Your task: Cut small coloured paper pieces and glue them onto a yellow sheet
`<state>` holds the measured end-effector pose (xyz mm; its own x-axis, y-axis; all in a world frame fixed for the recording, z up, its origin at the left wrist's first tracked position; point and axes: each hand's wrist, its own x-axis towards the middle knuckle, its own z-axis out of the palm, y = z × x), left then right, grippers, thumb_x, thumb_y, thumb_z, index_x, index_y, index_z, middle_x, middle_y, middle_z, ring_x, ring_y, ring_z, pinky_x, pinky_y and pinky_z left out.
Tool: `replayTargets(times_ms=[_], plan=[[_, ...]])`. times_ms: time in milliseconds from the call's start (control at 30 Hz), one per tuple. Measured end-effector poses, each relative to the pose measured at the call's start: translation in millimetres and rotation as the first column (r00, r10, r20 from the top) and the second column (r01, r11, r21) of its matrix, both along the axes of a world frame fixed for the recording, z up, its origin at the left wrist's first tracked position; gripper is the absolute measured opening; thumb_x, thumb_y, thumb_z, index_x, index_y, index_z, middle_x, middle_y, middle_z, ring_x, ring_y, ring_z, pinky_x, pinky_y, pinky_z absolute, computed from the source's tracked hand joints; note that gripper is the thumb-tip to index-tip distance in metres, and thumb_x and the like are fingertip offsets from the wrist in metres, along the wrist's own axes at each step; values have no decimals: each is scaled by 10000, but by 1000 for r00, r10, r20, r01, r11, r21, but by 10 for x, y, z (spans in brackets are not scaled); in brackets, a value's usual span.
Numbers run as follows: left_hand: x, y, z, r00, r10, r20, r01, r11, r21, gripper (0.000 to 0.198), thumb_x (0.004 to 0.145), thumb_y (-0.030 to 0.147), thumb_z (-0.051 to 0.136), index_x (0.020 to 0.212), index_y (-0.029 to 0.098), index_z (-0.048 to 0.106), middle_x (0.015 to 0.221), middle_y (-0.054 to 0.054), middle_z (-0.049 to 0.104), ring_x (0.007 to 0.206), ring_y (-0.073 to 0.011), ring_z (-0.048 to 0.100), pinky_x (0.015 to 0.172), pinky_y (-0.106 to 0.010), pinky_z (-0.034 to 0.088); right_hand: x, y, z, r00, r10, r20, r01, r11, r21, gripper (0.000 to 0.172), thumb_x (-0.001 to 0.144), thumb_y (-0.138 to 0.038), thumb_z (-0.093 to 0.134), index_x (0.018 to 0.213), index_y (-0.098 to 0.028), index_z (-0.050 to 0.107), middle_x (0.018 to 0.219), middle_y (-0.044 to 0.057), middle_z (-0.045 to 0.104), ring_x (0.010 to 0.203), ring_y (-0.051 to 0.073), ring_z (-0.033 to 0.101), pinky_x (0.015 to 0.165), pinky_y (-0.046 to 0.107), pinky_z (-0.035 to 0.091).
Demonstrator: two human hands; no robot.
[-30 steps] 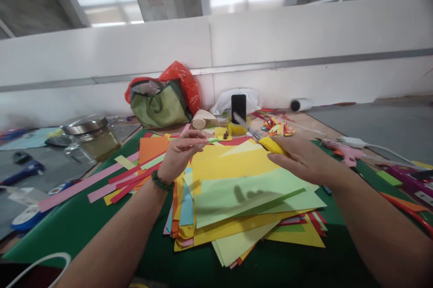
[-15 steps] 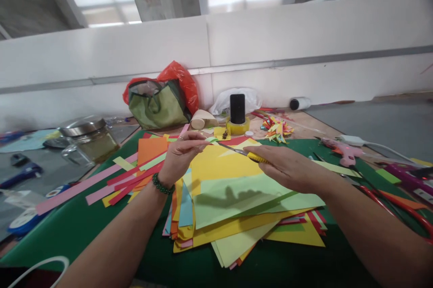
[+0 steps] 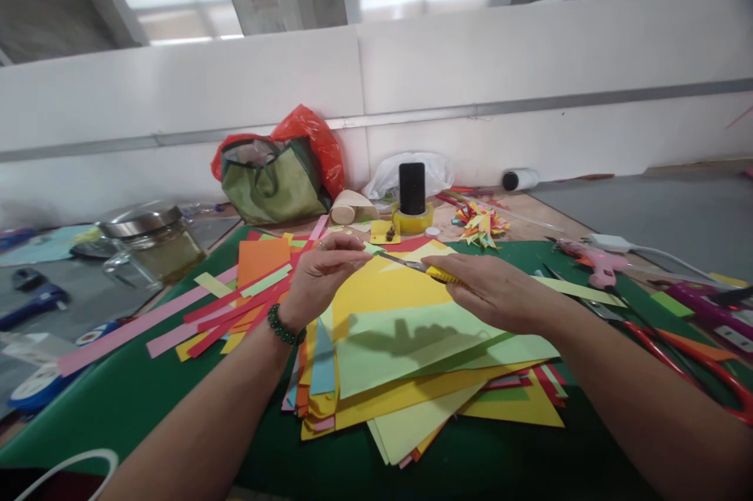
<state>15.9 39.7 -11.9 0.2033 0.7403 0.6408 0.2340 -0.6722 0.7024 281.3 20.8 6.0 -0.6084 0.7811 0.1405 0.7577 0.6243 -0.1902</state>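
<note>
Fingertips pinched together, my left hand (image 3: 326,274) holds a small light green paper strip (image 3: 372,248) above the paper pile. My right hand (image 3: 500,289) is closed around what looks like a utility knife (image 3: 444,274) with a yellow handle. Its thin metal blade points left, and the tip reaches the strip by my left fingertips; whether it touches cannot be made out. Below both hands lie stacked light green sheets (image 3: 405,352) and yellow sheets (image 3: 376,285). Loose coloured paper strips (image 3: 235,313) lie to the left of the pile.
A green mat (image 3: 153,407) covers the worktop. A glass jar (image 3: 158,250) and green bag (image 3: 271,183) stand at left. A phone (image 3: 412,187) rests on a tape roll (image 3: 412,220), near folded paper pieces (image 3: 479,224). Red-handled scissors (image 3: 671,344) and a pink glue gun (image 3: 600,262) lie right.
The strip's visible part looks smaller, and my left fingertips have shifted slightly right along it. My right hand keeps the knife in nearly the same place.
</note>
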Motion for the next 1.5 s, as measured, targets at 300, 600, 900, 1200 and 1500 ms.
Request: replayTargets(times_ms=[300,600,900,1200,1500], plan=[[-20,20,-6,1000,-3,-8,3,998,69,131,780,355,704,842,274,786,915,-61,672,889,-181,610,776,-297,537,31,-14,27,999,46,4,-46,998,49,470,877,-228,353,1304,-135,526,1092,143,669,914,249,624,742,312,435],[-21,11,-21,999,-22,-23,24,996,87,113,791,300,698,862,279,784,923,-59,665,898,-169,616,815,-294,532,19,-1,12,1000,8,27,-9,999,46,473,875,-233,352,1304,-124,520,1112,151,663,925,263,627,745,325,439],[67,-65,-58,991,-94,-99,102,992,75,155,831,338,656,873,263,784,940,-81,693,891,-179,639,804,-306,542,-114,19,-115,998,-42,48,36,993,114,374,945,-309,366,1248,-173,539,1074,121,686,891,246,652,701,307,431],[147,-107,-127,990,-88,-108,93,994,49,158,843,281,635,902,237,775,948,-72,759,892,-196,702,829,-319,562,-242,4,-254,981,-156,115,129,969,210,357,977,-348,363,1259,-177,501,1120,124,664,872,251,667,617,295,401],[66,-133,7,985,77,155,-53,987,-154,182,771,347,698,853,203,774,907,-60,764,887,-206,706,823,-317,568,-170,121,-248,918,-333,214,291,935,204,347,976,-340,340,1247,-198,502,1096,124,667,791,245,671,570,280,361]])
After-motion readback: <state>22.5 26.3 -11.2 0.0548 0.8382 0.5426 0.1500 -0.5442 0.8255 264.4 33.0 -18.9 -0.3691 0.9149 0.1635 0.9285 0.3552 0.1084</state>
